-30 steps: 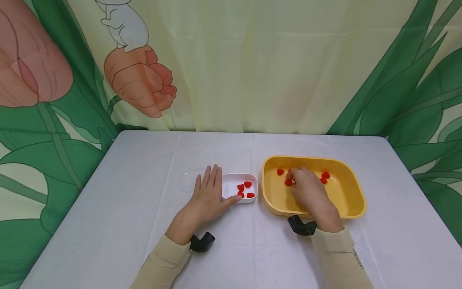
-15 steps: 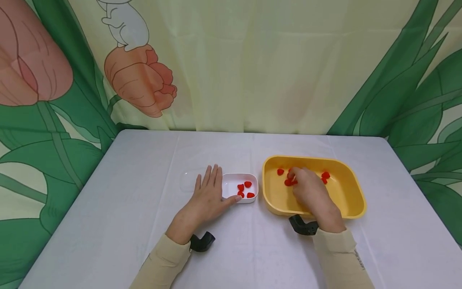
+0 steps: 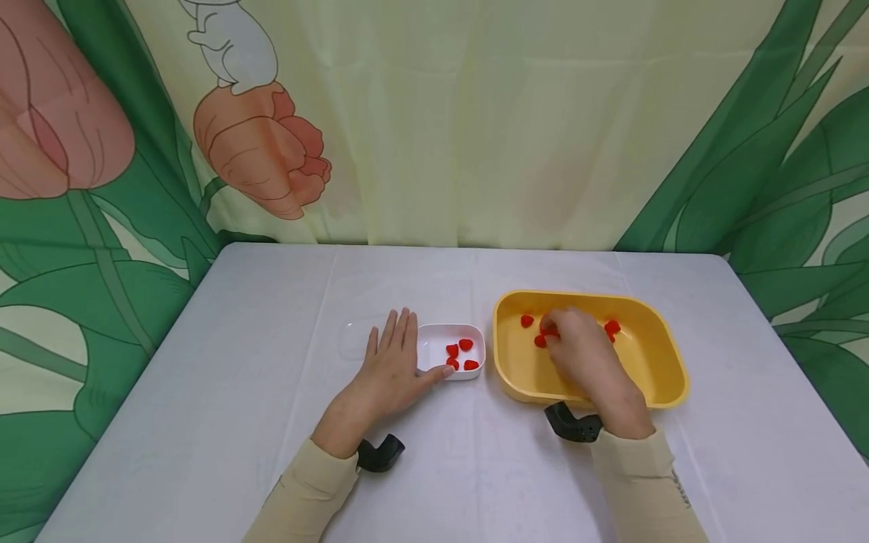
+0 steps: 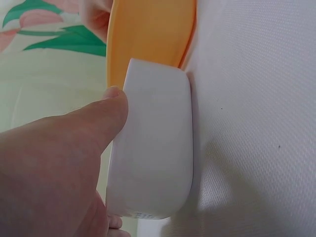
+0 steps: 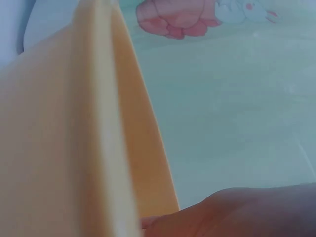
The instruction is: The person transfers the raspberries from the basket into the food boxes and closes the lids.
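Observation:
My left hand (image 3: pixel 390 377) lies with straight fingers along the left side of a small white box (image 3: pixel 431 339). Its thumb rests on the box's front rim, which the left wrist view confirms. Inside the box are several small red heart-like pieces (image 3: pixel 465 345). My right hand (image 3: pixel 585 354) reaches down into a yellow tub (image 3: pixel 655 369), fingers curled, and seems to pinch a small red piece (image 3: pixel 551 330); the fingertips partly hide it. Other red pieces (image 3: pixel 612 327) lie in the tub on both sides of the hand. The right wrist view shows mostly the tub's wall (image 5: pixel 148 143).
A clear, see-through lid (image 3: pixel 354 339) lies on the white tablecloth (image 3: pixel 285 302), left of the box and partly behind the left fingers. The tub stands just right of the box. A printed curtain (image 3: pixel 475 136) hangs behind the table.
My right hand has shifted very slightly within the tub, its fingertips still among the red pieces. The left hand and the white box have stayed put.

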Demonstrator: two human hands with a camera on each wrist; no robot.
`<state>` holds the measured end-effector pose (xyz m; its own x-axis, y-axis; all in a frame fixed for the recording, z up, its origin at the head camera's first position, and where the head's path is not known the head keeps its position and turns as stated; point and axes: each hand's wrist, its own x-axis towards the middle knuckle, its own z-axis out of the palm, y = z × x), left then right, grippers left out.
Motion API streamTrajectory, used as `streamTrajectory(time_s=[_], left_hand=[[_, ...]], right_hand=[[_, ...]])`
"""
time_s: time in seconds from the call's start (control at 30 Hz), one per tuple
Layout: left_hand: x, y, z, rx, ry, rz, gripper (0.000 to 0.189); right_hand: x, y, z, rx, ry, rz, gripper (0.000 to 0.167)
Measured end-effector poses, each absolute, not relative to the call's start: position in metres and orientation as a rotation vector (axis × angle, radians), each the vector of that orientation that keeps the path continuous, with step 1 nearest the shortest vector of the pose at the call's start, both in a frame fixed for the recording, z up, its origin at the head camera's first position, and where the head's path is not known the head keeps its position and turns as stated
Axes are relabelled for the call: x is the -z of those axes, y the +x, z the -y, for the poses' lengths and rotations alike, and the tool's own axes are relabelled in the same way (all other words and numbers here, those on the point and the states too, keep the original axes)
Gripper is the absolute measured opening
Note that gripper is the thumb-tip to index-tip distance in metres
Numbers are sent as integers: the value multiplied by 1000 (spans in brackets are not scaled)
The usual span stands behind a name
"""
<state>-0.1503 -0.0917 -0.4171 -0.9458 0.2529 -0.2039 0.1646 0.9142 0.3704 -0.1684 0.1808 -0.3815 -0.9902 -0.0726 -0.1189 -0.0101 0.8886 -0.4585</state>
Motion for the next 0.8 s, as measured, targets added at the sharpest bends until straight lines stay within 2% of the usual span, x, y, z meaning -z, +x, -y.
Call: streamTrajectory(time_s=[0.3,0.53,0.8], left_hand=[[418,-151,93,-517,313,-2827,107],[418,-151,93,-529,302,-2820,107],[418,-151,93,-532,307,-2818,107]], right_hand=[[376,-167,-174,701,-122,-2971,25],[373,-164,-167,759,-197,-3038,19],[368,-161,-162,811,-222,-3046,23]])
